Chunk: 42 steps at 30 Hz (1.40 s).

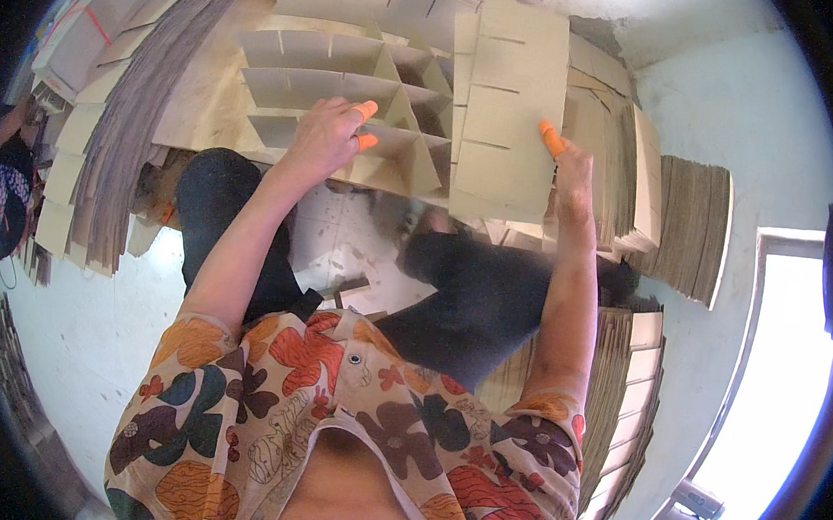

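Observation:
My left hand hovers over or rests on a cardboard partition grid of interlocked upright strips; contact is unclear. Orange covers sit on its thumb and a fingertip, which are apart with nothing visible between them. At the right edge of a flat slotted cardboard sheet, my right hand grips with its orange-covered thumb on top. The fingers underneath are hidden. This sheet overlaps another slotted piece at its left side and covers part of the grid's right end.
Stacked cardboard stands right of the sheet, with another bundle beyond. A long row of cardboard pieces leans at left. More stacked sheets stand beside my right arm. My dark-clothed legs lie below the work surface.

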Available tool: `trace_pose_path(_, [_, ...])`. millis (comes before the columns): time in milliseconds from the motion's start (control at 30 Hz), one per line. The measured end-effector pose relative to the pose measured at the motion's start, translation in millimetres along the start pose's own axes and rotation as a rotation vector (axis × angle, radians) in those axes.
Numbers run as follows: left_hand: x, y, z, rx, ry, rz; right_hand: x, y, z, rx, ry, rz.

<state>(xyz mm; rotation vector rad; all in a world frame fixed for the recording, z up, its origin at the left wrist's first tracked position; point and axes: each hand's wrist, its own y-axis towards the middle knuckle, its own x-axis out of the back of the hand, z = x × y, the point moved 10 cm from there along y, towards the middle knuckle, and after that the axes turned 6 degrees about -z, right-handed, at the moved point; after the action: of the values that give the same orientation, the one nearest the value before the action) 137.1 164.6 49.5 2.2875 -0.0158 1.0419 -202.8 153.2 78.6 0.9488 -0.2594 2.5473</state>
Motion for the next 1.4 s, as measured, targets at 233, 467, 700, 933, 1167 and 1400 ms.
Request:
trace_pose_path(233, [47, -19, 25, -0.03, 0.088, -0.066, 46, -11, 48, 0.221, 0.325, -0.146])
trace_pose_path(467, [32, -27, 44, 0.007, 0.036, 0.04, -22, -72, 163, 0.692, 0.0, -0.111])
trace_pose_path(700, [34, -23, 42, -0.043, -0.035, -0.098, -109, -92, 197, 0.817, -0.071, 0.078])
trace_pose_path(933, [29, -20, 38, -0.023, 0.031, -0.019, -144, -84, 197, 0.835, -0.108, 0.151])
trace_pose_path(1167, [21, -17, 43, -0.029, 0.032, -0.034, -173, -89, 192, 0.934, -0.095, 0.185])
trace_pose_path(1400, [14, -16, 50, -0.005, 0.059, -0.03, -199, -98, 189, 0.958, -0.251, 0.229])
